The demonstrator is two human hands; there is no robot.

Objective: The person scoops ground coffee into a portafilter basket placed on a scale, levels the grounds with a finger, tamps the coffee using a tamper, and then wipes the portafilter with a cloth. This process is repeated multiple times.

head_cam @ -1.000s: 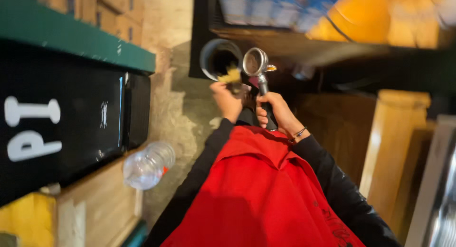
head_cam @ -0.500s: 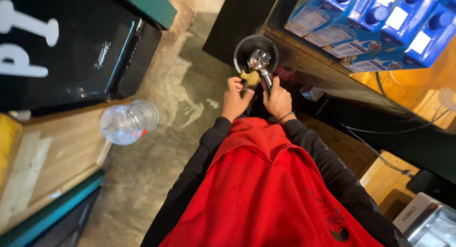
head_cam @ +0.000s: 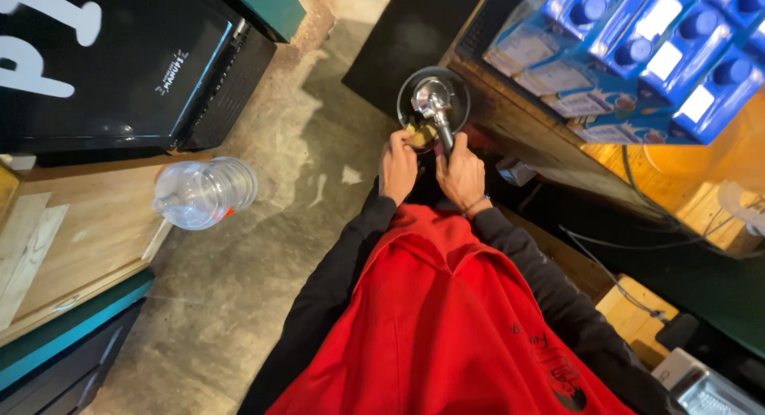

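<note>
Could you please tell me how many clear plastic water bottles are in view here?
1. The clear plastic bottle lies on its side at the edge of the wooden surface on the left of the picture, well away from both hands. Others may be hidden out of frame.

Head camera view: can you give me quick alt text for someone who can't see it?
Looking down, the right hand grips the handle of a metal portafilter over a round dark bin, while the left hand presses a yellowish cloth at its basket. A clear plastic bottle lies on a wooden counter; blue cartons sit on the right.
</note>
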